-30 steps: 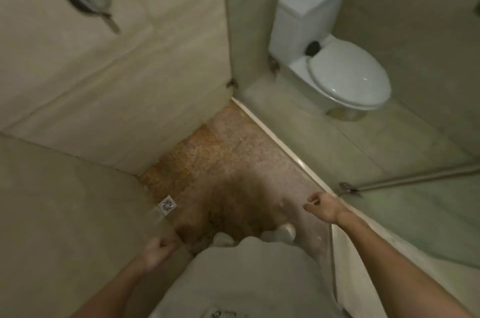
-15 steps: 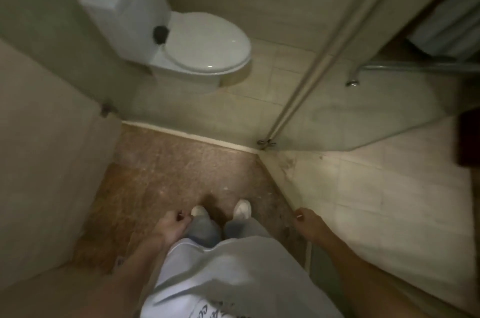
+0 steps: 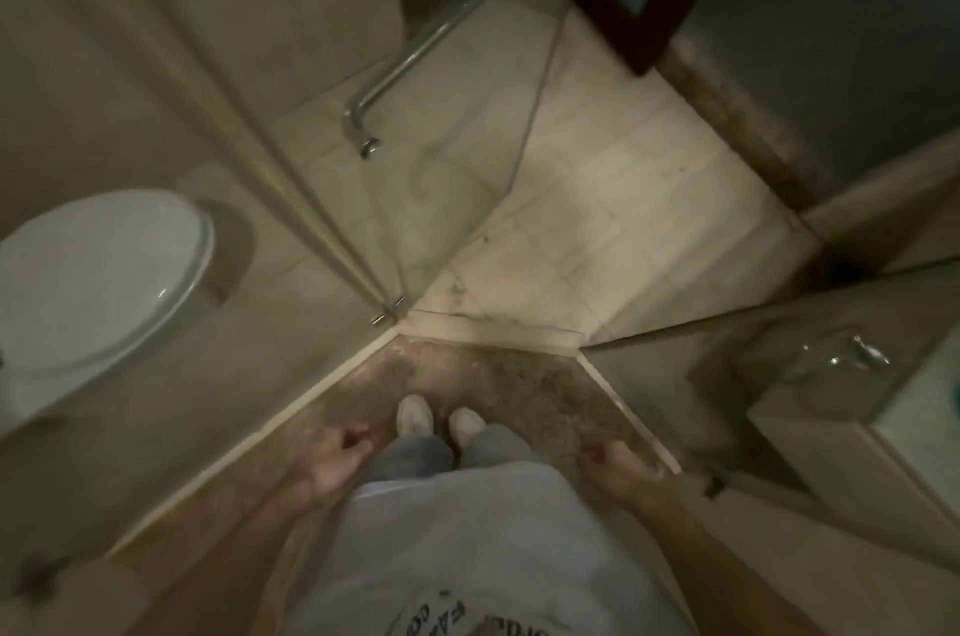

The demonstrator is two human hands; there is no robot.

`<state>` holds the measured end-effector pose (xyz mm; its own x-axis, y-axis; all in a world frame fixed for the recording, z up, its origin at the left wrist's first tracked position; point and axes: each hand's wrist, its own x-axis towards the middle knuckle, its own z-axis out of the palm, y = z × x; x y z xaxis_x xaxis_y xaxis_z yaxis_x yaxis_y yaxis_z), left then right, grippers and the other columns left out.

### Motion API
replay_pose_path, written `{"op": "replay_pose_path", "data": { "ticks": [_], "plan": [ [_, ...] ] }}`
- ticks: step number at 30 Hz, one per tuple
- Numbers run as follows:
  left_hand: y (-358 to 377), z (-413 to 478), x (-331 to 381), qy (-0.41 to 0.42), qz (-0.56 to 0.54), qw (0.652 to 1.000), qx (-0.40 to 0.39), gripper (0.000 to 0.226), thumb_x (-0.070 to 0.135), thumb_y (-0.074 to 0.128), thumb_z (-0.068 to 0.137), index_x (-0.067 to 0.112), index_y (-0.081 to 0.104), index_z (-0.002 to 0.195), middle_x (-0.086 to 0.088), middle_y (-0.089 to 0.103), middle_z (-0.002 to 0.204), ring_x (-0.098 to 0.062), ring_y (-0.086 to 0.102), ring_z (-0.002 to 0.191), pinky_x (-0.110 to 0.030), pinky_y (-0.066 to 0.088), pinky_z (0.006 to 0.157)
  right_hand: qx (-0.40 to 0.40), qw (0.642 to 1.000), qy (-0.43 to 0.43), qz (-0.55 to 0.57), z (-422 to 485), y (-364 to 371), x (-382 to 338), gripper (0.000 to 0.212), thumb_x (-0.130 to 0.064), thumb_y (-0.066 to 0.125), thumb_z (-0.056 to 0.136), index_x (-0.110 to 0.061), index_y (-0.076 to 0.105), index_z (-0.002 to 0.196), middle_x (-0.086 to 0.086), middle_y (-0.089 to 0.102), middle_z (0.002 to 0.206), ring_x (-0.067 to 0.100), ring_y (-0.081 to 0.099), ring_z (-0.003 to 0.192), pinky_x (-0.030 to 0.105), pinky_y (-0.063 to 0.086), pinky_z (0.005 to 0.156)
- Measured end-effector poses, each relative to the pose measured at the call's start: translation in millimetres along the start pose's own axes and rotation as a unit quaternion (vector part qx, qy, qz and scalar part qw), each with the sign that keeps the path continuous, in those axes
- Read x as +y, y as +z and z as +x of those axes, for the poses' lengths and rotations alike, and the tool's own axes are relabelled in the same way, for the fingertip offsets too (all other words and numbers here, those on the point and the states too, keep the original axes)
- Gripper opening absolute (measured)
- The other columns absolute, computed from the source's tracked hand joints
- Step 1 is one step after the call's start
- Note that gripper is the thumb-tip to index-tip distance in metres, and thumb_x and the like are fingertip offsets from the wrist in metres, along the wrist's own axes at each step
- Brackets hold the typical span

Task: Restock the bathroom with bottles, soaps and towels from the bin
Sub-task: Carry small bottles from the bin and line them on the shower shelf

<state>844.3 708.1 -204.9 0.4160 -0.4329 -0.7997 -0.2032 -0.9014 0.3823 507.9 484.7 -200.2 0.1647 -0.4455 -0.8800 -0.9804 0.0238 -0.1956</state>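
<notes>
Our left hand [image 3: 337,461] and right hand [image 3: 618,471] hang at our sides, loosely curled, holding nothing, above the brown floor [image 3: 498,375]; the toilet [image 3: 93,271] sits left.

This is looking like a bathroom: a white toilet [image 3: 93,282] is sitting at the left, a glass shower door [image 3: 467,178] with a metal handle [image 3: 415,58] is standing ahead, and pale tiles are covering the floor [image 3: 623,198].
</notes>
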Motion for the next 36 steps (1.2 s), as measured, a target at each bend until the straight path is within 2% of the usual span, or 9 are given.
{"op": "replay_pose_path", "data": {
  "ticks": [3,7,10,14,20,27,31,34,36],
  "plan": [
    [-12.9,18.2,-9.7,0.002,0.048,0.998,-0.033,0.022,0.015,0.063,0.096,0.008,0.069,0.116,-0.008,0.070,0.108,-0.025,0.066,0.105,-0.032,0.048,0.094,0.016,0.998,0.023,0.058,4.4,20.7,16.9,0.010,-0.030,0.060,0.094,-0.025,0.068,0.095,0.001,0.070,0.097,0.022,0.065,0.093,0.031,0.052,0.084],
    [-30.0,28.8,-3.9,-0.001,0.101,0.992,-0.074,0.008,0.023,0.064,0.097,0.020,0.065,0.103,-0.007,0.070,0.103,-0.019,0.063,0.086,-0.027,0.044,0.072,0.024,0.993,0.045,0.110,4.4,21.0,18.0,0.012,-0.028,0.058,0.092,-0.026,0.062,0.081,-0.002,0.064,0.084,0.021,0.061,0.085,0.030,0.046,0.075],
    [-41.1,53.0,2.7,-0.021,0.124,0.988,-0.089,0.009,0.027,0.067,0.095,0.021,0.067,0.101,-0.009,0.071,0.106,-0.019,0.065,0.086,-0.030,0.047,0.074,0.052,0.986,0.041,0.155,1.3,-9.1,1.1,0.014,-0.031,0.058,0.095,-0.021,0.069,0.098,0.001,0.068,0.097,0.022,0.065,0.095,0.032,0.050,0.082],
    [-49.6,85.1,54.2,-0.029,0.139,0.984,-0.110,0.011,0.026,0.067,0.094,0.018,0.069,0.102,-0.008,0.070,0.104,-0.022,0.069,0.093,-0.031,0.052,0.084,0.082,0.970,0.027,0.227,16.6,-67.4,-22.7,0.026,-0.026,0.058,0.100,-0.008,0.064,0.118,0.001,0.062,0.105,0.017,0.056,0.097,0.024,0.040,0.072],
    [-37.3,146.7,189.5,-0.007,0.086,0.990,-0.108,0.017,0.022,0.066,0.093,0.008,0.070,0.102,-0.009,0.073,0.093,-0.023,0.071,0.084,-0.031,0.053,0.072,0.129,0.942,0.013,0.310,73.5,-175.9,-48.9,0.015,-0.027,0.060,0.097,-0.017,0.071,0.101,-0.004,0.069,0.091,0.017,0.065,0.092,0.022,0.046,0.069],
    [-17.8,200.2,367.4,0.052,0.117,0.983,-0.133,0.012,0.026,0.065,0.087,0.018,0.072,0.080,-0.005,0.074,0.084,-0.026,0.069,0.083,-0.037,0.053,0.080,0.115,0.932,0.060,0.338,102.9,-244.6,-58.5,0.032,-0.043,0.059,0.093,-0.022,0.067,0.116,-0.005,0.071,0.110,0.017,0.068,0.101,0.041,0.055,0.094],
    [-12.4,225.0,487.4,0.107,0.151,0.969,-0.163,0.009,0.024,0.063,0.094,0.019,0.069,0.097,-0.002,0.069,0.094,-0.022,0.066,0.089,-0.030,0.049,0.076,0.113,0.919,0.111,0.361,86.7,-250.2,-57.9,0.028,-0.028,0.058,0.098,-0.015,0.065,0.121,-0.001,0.067,0.112,0.017,0.064,0.104,0.023,0.044,0.084],
    [-7.0,245.0,567.1,0.157,0.162,0.959,-0.172,0.016,0.032,0.065,0.092,0.021,0.069,0.103,-0.004,0.071,0.102,-0.023,0.068,0.096,-0.032,0.052,0.086,0.119,0.887,0.153,0.419,78.7,-241.7,-48.0,0.031,-0.024,0.060,0.097,-0.010,0.065,0.123,0.009,0.068,0.121,0.024,0.064,0.113,0.029,0.049,0.093],
    [-2.7,257.8,610.9,0.185,0.186,0.948,-0.181,0.015,0.029,0.064,0.094,0.019,0.069,0.104,-0.006,0.072,0.101,-0.025,0.070,0.095,-0.031,0.050,0.082,0.112,0.857,0.189,0.466,82.2,-232.3,-37.6,0.029,-0.022,0.062,0.096,-0.007,0.067,0.120,0.012,0.069,0.120,0.027,0.064,0.111,0.032,0.049,0.096]
  ]
}}
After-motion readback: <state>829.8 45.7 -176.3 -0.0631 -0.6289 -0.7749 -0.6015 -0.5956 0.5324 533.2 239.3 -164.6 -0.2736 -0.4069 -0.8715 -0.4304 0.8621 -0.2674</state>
